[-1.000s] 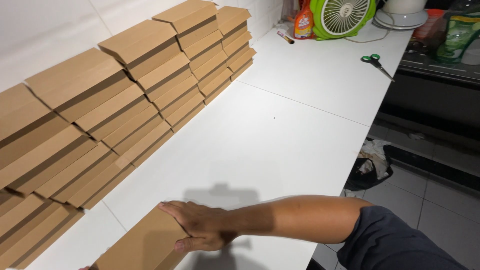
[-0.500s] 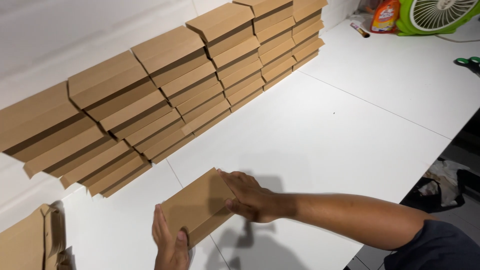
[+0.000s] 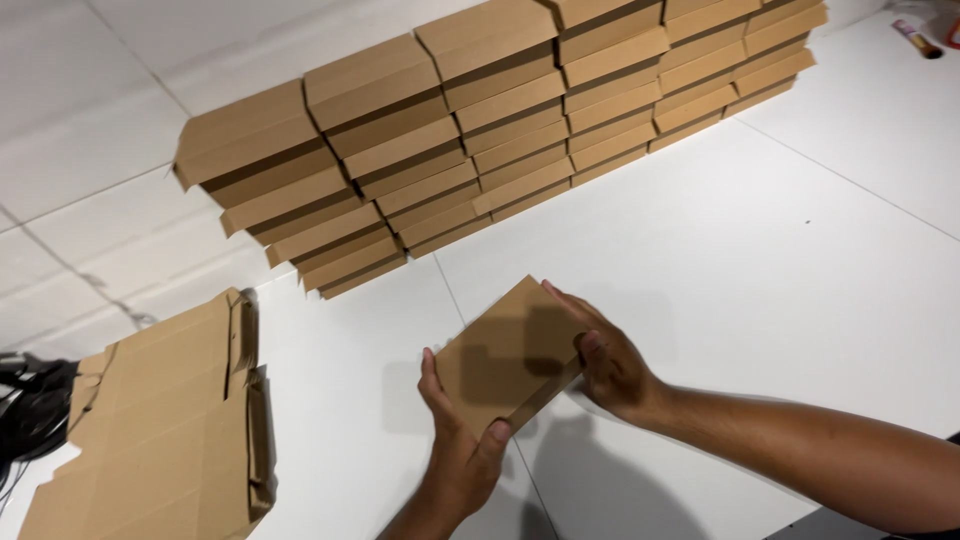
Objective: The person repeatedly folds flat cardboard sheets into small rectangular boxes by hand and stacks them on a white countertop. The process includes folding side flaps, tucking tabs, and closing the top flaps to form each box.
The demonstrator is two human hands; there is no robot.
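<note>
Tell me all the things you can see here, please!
folded cardboard box: one, brown, on the table at the middle, held between both hands
stacked boxes: many, too many to count exactly, brown, piled in rows along the wall at the back
flat cardboard sheets: a pile, brown, lying unfolded at the left edge of the table
table: one, white, under everything
black thing: one, at the far left edge, too cut off to tell what it is
small tube-shaped thing: one, top right corner, too small to tell
left hand: one, gripping the box's near end
right hand: one, gripping the box's right side
</note>
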